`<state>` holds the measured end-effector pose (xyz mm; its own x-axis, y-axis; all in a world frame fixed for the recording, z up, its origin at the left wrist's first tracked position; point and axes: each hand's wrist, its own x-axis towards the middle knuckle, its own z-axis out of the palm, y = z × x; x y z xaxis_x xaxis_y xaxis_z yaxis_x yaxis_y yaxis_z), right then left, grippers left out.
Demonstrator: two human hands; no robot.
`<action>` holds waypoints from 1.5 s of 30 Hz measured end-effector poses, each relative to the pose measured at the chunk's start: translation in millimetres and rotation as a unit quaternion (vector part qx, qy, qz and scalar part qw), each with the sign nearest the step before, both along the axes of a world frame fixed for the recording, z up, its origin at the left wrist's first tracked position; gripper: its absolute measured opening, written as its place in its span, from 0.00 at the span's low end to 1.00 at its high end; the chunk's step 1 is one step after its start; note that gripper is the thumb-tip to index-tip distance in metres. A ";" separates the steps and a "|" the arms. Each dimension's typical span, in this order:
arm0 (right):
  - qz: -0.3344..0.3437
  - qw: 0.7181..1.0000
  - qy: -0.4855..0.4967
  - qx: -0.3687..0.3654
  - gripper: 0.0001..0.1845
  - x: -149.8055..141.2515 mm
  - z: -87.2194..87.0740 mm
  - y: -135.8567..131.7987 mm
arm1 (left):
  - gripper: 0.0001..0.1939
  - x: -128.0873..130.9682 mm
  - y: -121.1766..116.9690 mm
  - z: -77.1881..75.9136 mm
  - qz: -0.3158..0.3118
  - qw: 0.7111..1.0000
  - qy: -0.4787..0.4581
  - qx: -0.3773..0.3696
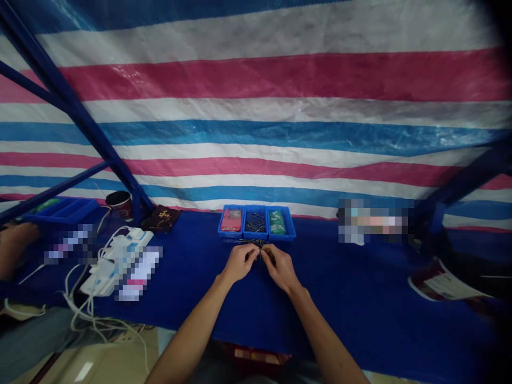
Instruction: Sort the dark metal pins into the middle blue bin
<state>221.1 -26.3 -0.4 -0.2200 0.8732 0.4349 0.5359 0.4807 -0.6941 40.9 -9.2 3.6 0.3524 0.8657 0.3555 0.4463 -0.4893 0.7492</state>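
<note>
My left hand (240, 261) and my right hand (280, 265) meet fingertip to fingertip over the blue table. Both are closed in a pinch; whatever they hold is too small and too hidden to name. Just beyond the fingers, several thin dark screw-like pieces (251, 242) lie in front of a row of three joined blue bins (269, 235). Pink packets (231, 221) fill the left bin. In the middle one is a heap of dark screws (256, 222). Small white pieces on green (277, 221) are in the right bin.
To the left lie a white power strip (116, 261) with tangled cables (74, 293), a dark brown packet (161, 218) and a dark cup (120, 204). Another person's hand (20, 237) is near a blue tray (64, 209). A dark red tub (444, 280) lies at the right.
</note>
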 end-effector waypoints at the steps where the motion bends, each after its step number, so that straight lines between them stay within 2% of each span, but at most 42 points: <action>1: -0.002 1.000 0.003 -0.003 0.10 -0.3 -0.2 0.0 | 0.16 -0.1 0.6 -0.7 0.001 1.000 -0.002 -0.002; 11: 0.017 1.000 0.011 0.022 0.10 0.8 -6.6 4.5 | 0.16 -0.5 -0.5 -0.3 -0.001 1.000 0.002 -0.008; 45: 0.011 1.000 0.007 0.028 0.12 0.4 -2.1 3.4 | 0.16 0.0 0.0 0.7 -0.006 1.000 0.004 -0.012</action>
<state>221.5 -22.9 -2.5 -0.2326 0.8421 0.4866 0.5146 0.5311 -0.6732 40.9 -9.1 4.4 0.3654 0.8700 0.3310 0.4470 -0.4759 0.7575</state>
